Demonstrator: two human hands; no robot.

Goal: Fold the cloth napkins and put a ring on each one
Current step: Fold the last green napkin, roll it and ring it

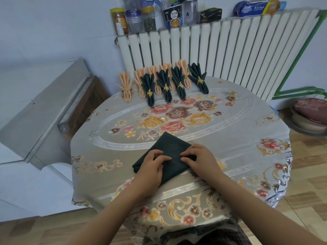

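Note:
A dark green napkin (166,145) lies folded into a square, turned like a diamond, near the front of the round table (230,138). My left hand (153,162) sits on its left half with curled fingers pinching the cloth. My right hand (198,156) sits on its right corner, fingers curled and pinching a fold. At the far edge stand several finished napkins with gold rings, peach ones (126,84) behind dark green ones (149,85). One loose gold ring (234,96) lies at the far right of the table.
A white radiator (230,50) runs behind the table, with jars, bottles and boxes on its top. A grey cabinet (44,110) stands to the left. A cushioned stool (309,114) sits on the floor at right.

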